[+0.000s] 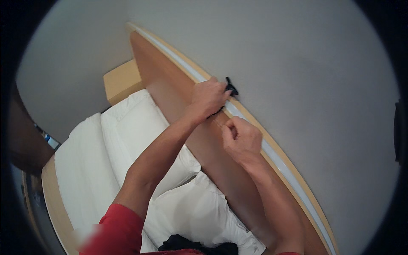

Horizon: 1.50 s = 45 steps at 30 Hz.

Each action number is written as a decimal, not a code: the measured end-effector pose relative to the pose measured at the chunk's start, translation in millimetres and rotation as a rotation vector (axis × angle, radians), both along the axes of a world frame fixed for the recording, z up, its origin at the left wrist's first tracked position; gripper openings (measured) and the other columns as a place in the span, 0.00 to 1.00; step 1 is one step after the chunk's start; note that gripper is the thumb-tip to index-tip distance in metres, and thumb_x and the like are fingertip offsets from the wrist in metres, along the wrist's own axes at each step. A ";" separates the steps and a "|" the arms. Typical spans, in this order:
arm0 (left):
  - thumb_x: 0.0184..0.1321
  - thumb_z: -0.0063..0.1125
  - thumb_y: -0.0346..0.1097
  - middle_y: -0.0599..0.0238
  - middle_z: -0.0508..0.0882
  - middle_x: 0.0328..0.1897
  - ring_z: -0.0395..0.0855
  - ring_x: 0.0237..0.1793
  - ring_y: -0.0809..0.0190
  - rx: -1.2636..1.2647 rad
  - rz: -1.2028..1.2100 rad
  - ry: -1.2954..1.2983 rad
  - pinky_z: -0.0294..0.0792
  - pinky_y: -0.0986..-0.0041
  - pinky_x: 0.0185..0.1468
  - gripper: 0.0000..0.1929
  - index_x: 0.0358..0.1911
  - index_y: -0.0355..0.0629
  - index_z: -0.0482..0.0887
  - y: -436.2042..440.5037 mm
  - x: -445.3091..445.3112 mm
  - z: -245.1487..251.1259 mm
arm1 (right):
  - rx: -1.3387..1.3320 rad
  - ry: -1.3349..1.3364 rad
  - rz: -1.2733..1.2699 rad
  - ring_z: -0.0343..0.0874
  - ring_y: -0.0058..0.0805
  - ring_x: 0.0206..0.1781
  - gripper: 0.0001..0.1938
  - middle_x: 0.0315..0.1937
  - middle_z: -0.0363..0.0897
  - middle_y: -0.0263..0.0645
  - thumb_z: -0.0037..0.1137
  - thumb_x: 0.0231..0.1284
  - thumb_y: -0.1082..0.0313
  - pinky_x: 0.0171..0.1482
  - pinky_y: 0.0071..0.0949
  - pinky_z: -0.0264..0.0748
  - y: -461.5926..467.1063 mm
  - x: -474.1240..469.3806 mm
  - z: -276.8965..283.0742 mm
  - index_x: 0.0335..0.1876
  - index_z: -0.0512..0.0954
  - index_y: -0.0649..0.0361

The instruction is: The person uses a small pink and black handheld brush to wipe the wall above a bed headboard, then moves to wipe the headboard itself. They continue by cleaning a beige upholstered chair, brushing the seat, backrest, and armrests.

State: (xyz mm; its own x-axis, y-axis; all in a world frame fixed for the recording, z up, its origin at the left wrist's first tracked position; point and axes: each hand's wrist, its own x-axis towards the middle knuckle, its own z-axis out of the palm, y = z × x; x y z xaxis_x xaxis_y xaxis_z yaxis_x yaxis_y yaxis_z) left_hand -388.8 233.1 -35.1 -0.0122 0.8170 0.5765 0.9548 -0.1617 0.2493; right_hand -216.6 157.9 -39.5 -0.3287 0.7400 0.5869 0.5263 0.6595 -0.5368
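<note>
My left hand [209, 95] reaches over the top edge of a brown padded headboard [181, 83] with a light wood frame. Its fingers close around a small black device [232, 88], part of which sticks out toward the wall. More black shows under the same hand, against the headboard's front; the palm hides the rest. Just below and to the right, my right hand [244, 137] is held in front of the frame, fingers curled and thumb close to the forefinger. Whether something thin sits between those fingertips I cannot tell.
A pale strip [277, 159] runs along the headboard's top. White pillows [191, 207] lean against the headboard on the bed. A light wood bedside cabinet [122, 79] stands beyond it, beside the grey wall [302, 79]. Dark cloth [197, 245] lies near my body.
</note>
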 end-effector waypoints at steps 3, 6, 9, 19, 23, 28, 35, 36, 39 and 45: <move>0.62 0.62 0.49 0.52 0.84 0.38 0.87 0.38 0.47 -0.067 -0.019 0.035 0.77 0.57 0.39 0.16 0.42 0.47 0.90 -7.7 11.9 0.5 | 0.039 0.083 0.025 0.75 0.31 0.19 0.05 0.18 0.77 0.39 0.62 0.56 0.69 0.27 0.32 0.71 1.4 0.4 -2.2 0.27 0.79 0.60; 0.60 0.63 0.47 0.51 0.84 0.39 0.87 0.39 0.47 -0.066 -0.170 0.047 0.77 0.57 0.40 0.18 0.49 0.49 0.90 -29.1 30.2 -2.2 | -0.032 0.141 0.030 0.71 0.24 0.19 0.06 0.15 0.72 0.37 0.60 0.56 0.72 0.26 0.28 0.69 2.7 3.3 0.3 0.25 0.76 0.62; 0.58 0.62 0.42 0.49 0.84 0.39 0.85 0.41 0.44 -0.031 -0.284 -0.037 0.76 0.55 0.43 0.17 0.49 0.46 0.88 -37.9 39.2 -7.8 | -0.162 0.287 0.115 0.71 0.19 0.22 0.07 0.17 0.73 0.34 0.59 0.57 0.72 0.28 0.25 0.69 -4.4 13.5 5.8 0.26 0.75 0.63; 0.66 0.52 0.40 0.34 0.85 0.42 0.84 0.46 0.33 0.080 0.249 -0.684 0.75 0.47 0.51 0.16 0.43 0.32 0.83 5.3 36.9 2.7 | -0.402 0.190 -0.062 0.73 0.14 0.25 0.05 0.20 0.78 0.33 0.60 0.60 0.73 0.30 0.21 0.71 -82.1 139.3 13.1 0.30 0.80 0.64; 0.68 0.50 0.40 0.36 0.84 0.44 0.81 0.49 0.33 0.184 0.225 -0.996 0.70 0.47 0.54 0.16 0.45 0.31 0.80 2.8 81.5 53.6 | -0.341 0.210 0.072 0.73 0.14 0.25 0.05 0.21 0.79 0.31 0.60 0.61 0.73 0.29 0.20 0.70 -74.5 138.6 9.3 0.30 0.80 0.65; 0.69 0.51 0.36 0.45 0.78 0.47 0.72 0.54 0.43 0.876 -0.198 -0.741 0.68 0.57 0.56 0.13 0.49 0.34 0.80 1.0 133.7 156.1 | -0.280 0.181 0.023 0.78 0.25 0.24 0.05 0.22 0.82 0.38 0.61 0.58 0.70 0.30 0.27 0.73 -75.9 132.7 11.1 0.31 0.82 0.62; 0.71 0.50 0.44 0.43 0.78 0.47 0.77 0.49 0.39 0.389 0.341 -0.862 0.70 0.52 0.52 0.17 0.49 0.34 0.80 22.8 107.1 54.4 | -0.202 0.075 0.019 0.82 0.39 0.27 0.04 0.26 0.83 0.43 0.59 0.56 0.70 0.32 0.35 0.76 -75.5 131.8 8.4 0.29 0.81 0.60; 0.72 0.50 0.44 0.42 0.79 0.47 0.77 0.50 0.38 0.278 0.390 -0.865 0.70 0.51 0.53 0.18 0.49 0.35 0.80 21.7 97.4 33.7 | -0.212 0.060 0.035 0.82 0.37 0.27 0.04 0.26 0.83 0.42 0.60 0.56 0.70 0.31 0.34 0.76 -75.7 131.7 7.4 0.29 0.81 0.60; 0.72 0.48 0.45 0.40 0.81 0.48 0.77 0.50 0.36 0.043 0.395 -0.867 0.69 0.50 0.53 0.18 0.48 0.35 0.80 22.2 82.9 22.4 | -0.094 0.038 0.025 0.78 0.29 0.23 0.04 0.23 0.82 0.40 0.60 0.56 0.70 0.29 0.29 0.73 -75.5 130.4 5.6 0.29 0.81 0.61; 0.72 0.50 0.41 0.43 0.79 0.43 0.78 0.44 0.37 0.619 0.055 -0.630 0.71 0.51 0.48 0.16 0.50 0.35 0.80 13.4 122.4 124.8 | -0.182 0.050 0.001 0.78 0.29 0.22 0.04 0.22 0.81 0.40 0.61 0.56 0.70 0.29 0.28 0.73 -73.2 127.6 5.6 0.29 0.81 0.62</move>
